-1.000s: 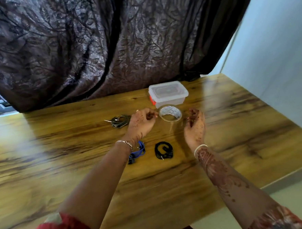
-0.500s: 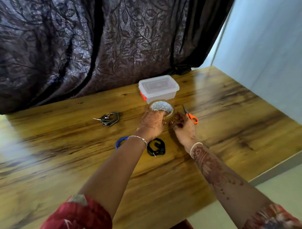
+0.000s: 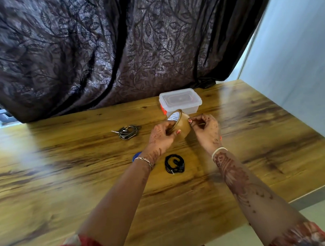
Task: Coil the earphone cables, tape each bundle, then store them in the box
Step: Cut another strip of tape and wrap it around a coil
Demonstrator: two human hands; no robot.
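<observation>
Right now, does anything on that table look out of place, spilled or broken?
Nothing stands out. The left hand and right hand hold the tape roll above the table; the box sits closed behind it. The grey coil and black coil lie tidy, and the blue coil is partly hidden behind the left wrist.

Both forearms reach forward and converge above mid-table. Left hand: back toward the camera, fingers curled round the tape roll, thumb on its side, holding it tilted off the surface. Right hand: knuckles up, fingertips at the roll's rim, apparently pinching there; blur hides the contact.
</observation>
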